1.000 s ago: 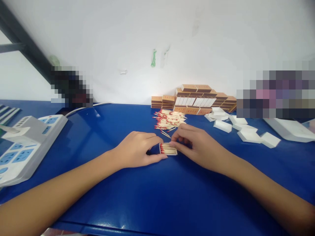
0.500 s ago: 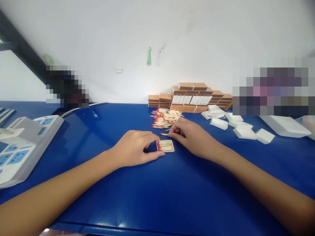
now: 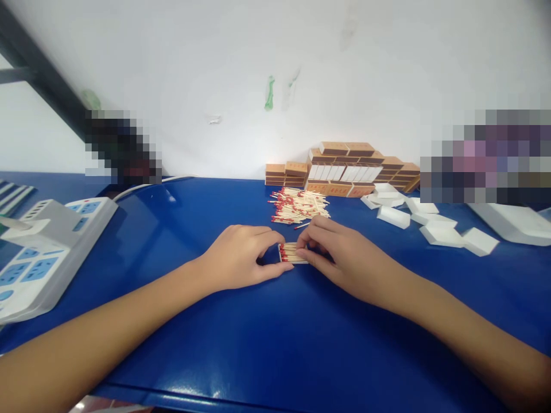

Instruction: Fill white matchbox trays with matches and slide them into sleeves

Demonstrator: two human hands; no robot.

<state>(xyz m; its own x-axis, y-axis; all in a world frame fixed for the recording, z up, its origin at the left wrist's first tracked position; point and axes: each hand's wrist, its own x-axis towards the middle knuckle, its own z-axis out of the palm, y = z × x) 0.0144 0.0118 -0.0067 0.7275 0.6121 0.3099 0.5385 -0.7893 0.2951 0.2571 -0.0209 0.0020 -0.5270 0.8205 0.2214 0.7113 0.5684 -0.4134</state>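
My left hand [image 3: 241,258] grips a small white matchbox tray [image 3: 302,263] by its left end, thumb along the near side and fingers at the far side. Red-headed matchsticks [image 3: 287,252] lie side by side in the tray, heads to the left. My right hand [image 3: 340,246] is closed in a pinch over the tray's right part, on a matchstick that its fingers largely hide. Just beyond the tray lies a loose pile of matchsticks [image 3: 297,205], with a single matchstick [image 3: 302,226] apart from it near my right fingers.
Stacked brown matchboxes [image 3: 344,156] stand against the wall. Several empty white trays [image 3: 394,217] are scattered at the right, near a larger white container [image 3: 516,223]. A power strip [image 3: 64,269] with a plugged-in adapter lies on the blue table [image 3: 275,338] at the left.
My right hand has brought a matchstick from beside the pile to the tray, moving toward me. My left hand stays on the tray. The whole view has shifted slightly.
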